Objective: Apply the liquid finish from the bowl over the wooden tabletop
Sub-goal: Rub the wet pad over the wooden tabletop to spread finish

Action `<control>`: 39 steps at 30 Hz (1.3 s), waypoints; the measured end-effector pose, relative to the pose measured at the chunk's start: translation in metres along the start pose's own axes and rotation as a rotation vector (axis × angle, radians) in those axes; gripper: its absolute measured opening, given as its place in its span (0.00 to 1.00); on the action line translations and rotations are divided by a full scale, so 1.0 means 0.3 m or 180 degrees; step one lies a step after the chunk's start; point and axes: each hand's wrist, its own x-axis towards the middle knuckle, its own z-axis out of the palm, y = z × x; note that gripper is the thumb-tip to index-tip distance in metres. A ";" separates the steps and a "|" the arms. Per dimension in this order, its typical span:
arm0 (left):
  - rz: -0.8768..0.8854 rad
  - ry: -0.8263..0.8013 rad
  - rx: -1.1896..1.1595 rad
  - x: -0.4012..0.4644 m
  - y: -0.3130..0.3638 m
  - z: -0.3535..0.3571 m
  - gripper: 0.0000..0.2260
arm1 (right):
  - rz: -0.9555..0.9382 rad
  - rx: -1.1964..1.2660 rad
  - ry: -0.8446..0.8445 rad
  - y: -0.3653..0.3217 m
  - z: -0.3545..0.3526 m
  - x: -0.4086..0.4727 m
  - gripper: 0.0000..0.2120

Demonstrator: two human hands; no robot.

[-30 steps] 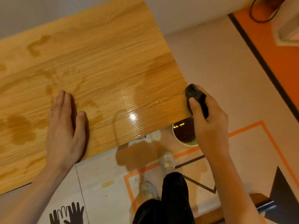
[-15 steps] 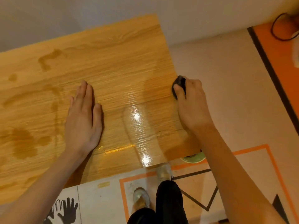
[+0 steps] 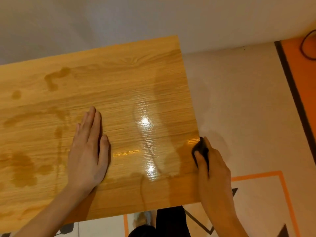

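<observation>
The wooden tabletop (image 3: 119, 86) fills the left and middle of the head view, with dark wet patches at the left and a glossy wet streak (image 3: 147, 142) right of centre. My left hand (image 3: 88, 149) lies flat on the wood, fingers together, holding nothing. My right hand (image 3: 213, 168) grips a small dark cloth (image 3: 201, 149) at the tabletop's right edge, pressed against the wood there. The bowl of finish is hidden from view.
A white wall runs behind the table. Pale floor (image 3: 239, 100) lies to the right, with orange tape lines (image 3: 256, 174) and an orange strip (image 3: 304, 100) holding a dark cable (image 3: 306, 47). My dark trouser leg (image 3: 171, 221) and a shoe (image 3: 142, 218) show below the table's front edge.
My right hand lifted the cloth from over the bowl onto the wood, wiped there, then slid back to the right edge. The view tilted up and the bowl dropped out of sight. My left hand stayed flat.
</observation>
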 end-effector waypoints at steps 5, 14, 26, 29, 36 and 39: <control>-0.0034 -0.0057 0.0054 -0.002 0.008 -0.002 0.26 | -0.0615 -0.0187 0.0235 -0.139 0.072 0.335 0.14; -0.0099 -0.0105 0.0092 -0.001 0.005 -0.002 0.26 | -0.0546 -0.0506 0.0366 -0.428 0.147 0.803 0.14; -0.0078 -0.0239 0.0044 0.006 0.004 -0.002 0.26 | -0.0617 -0.0939 0.0342 -0.206 0.089 0.336 0.29; -0.0153 -0.0260 0.0000 0.009 0.010 -0.011 0.27 | -0.1006 -0.1256 0.0630 -0.297 0.140 0.536 0.22; -0.0190 -0.0412 -0.0126 0.008 0.003 -0.013 0.27 | -0.1913 -0.2227 0.0610 -0.509 0.213 0.910 0.19; -0.0194 -0.0399 -0.0210 0.015 -0.004 -0.013 0.27 | -0.2542 -0.2603 0.0431 -0.500 0.226 0.876 0.15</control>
